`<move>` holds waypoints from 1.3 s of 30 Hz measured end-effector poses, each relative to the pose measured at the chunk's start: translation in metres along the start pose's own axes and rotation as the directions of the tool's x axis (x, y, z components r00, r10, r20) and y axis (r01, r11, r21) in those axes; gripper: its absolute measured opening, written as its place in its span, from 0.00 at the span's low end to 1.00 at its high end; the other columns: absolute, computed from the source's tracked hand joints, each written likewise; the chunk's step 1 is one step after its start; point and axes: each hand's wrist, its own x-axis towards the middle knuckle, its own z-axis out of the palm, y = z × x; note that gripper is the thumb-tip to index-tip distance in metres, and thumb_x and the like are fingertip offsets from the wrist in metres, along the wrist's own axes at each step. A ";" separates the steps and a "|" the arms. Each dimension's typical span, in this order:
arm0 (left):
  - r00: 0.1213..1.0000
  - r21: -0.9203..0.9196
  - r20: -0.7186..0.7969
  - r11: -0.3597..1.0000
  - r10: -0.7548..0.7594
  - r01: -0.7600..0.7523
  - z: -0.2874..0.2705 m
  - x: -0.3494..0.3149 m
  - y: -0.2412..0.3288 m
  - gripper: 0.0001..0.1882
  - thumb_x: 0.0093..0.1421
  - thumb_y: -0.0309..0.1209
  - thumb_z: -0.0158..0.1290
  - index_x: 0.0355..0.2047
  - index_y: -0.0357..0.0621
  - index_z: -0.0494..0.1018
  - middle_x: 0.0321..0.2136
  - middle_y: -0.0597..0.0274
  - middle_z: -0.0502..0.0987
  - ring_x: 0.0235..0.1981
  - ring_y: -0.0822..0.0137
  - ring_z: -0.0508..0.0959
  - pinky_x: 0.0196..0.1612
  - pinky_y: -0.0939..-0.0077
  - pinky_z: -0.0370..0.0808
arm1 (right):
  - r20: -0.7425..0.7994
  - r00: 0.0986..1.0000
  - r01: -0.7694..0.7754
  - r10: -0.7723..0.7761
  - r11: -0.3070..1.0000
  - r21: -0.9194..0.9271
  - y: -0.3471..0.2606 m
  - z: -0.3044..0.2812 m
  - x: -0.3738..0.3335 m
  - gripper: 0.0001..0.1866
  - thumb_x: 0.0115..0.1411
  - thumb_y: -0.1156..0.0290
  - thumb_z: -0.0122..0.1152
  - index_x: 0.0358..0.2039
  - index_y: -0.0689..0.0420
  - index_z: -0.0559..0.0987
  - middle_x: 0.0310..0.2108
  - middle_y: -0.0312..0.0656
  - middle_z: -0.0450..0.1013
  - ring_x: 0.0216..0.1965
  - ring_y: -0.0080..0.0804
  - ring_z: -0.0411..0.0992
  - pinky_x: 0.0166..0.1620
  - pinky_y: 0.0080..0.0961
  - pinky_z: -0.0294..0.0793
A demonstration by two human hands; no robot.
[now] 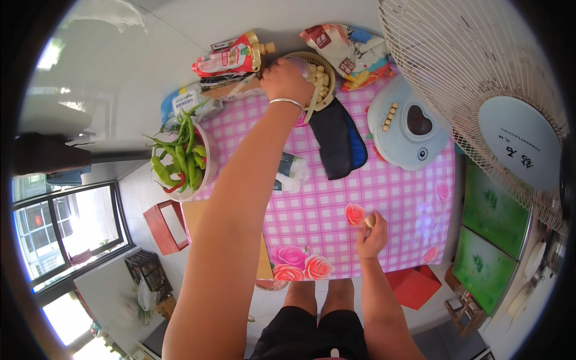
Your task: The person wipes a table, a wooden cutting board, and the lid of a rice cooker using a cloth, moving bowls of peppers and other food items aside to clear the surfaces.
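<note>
My left arm stretches across the table to its far side. There my left hand (284, 80) is at the left edge of a beige basket (329, 65) holding several pale garlic cloves (322, 84). Its fingers point away from me and are mostly hidden, so what they touch does not show. Over the near right part of the table, my right hand (373, 239) is closed, pinching a small pale-brown piece that looks like a garlic clove (370, 221) between thumb and fingers. It is beside a printed rose on the pink checked tablecloth (312, 222).
A bowl of green peppers (207, 162) stands at the left. Behind are a red pouch (231, 59) and a snack bag (351, 51). A dark cloth pouch (336, 141) lies mid-table, near crumpled tissue (294, 175). Rightward are a pale blue appliance (390, 141) and a large fan (480, 78).
</note>
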 end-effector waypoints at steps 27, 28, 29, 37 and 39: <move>0.817 -0.368 -0.416 0.747 0.400 -0.553 -0.044 -0.085 -0.045 0.23 0.48 0.29 0.63 0.46 0.39 0.73 0.37 0.51 0.78 0.43 0.52 0.76 0.46 0.61 0.73 | 0.015 1.000 -0.006 0.006 1.000 -0.001 -0.001 0.001 0.000 0.24 0.56 0.63 0.56 0.51 0.61 0.69 0.38 0.48 0.72 0.36 0.48 0.73 0.34 0.38 0.74; 0.843 -0.399 -0.388 0.757 0.372 -0.518 -0.052 -0.095 -0.066 0.19 0.49 0.26 0.61 0.43 0.39 0.75 0.36 0.52 0.79 0.40 0.53 0.77 0.44 0.63 0.74 | 0.030 0.999 -0.023 0.023 1.000 0.006 -0.001 0.001 -0.002 0.23 0.57 0.63 0.56 0.51 0.61 0.69 0.38 0.49 0.71 0.36 0.48 0.73 0.35 0.38 0.73; 0.867 -0.434 -0.359 0.761 0.344 -0.482 -0.059 -0.104 -0.086 0.15 0.51 0.23 0.59 0.41 0.40 0.77 0.35 0.53 0.79 0.37 0.54 0.78 0.42 0.65 0.75 | 0.042 0.998 -0.041 0.041 0.999 0.008 -0.001 -0.001 -0.003 0.23 0.57 0.64 0.56 0.51 0.61 0.69 0.38 0.49 0.71 0.37 0.48 0.72 0.37 0.38 0.73; 0.950 -0.194 -0.045 0.930 0.308 -0.311 0.005 -0.174 -0.201 0.30 0.46 0.19 0.56 0.53 0.42 0.69 0.45 0.49 0.74 0.44 0.53 0.75 0.47 0.61 0.72 | 0.047 0.998 -0.030 0.029 0.999 0.013 -0.007 0.000 0.002 0.23 0.60 0.61 0.54 0.51 0.61 0.69 0.40 0.50 0.71 0.39 0.49 0.72 0.40 0.38 0.72; 0.943 -0.342 0.063 0.895 0.326 -0.287 0.011 -0.168 -0.192 0.33 0.46 0.19 0.56 0.55 0.43 0.66 0.47 0.47 0.72 0.48 0.48 0.72 0.50 0.59 0.70 | 0.048 0.999 -0.018 0.019 1.000 -0.020 -0.004 0.001 0.000 0.23 0.60 0.60 0.54 0.51 0.61 0.69 0.40 0.50 0.71 0.39 0.49 0.72 0.40 0.38 0.72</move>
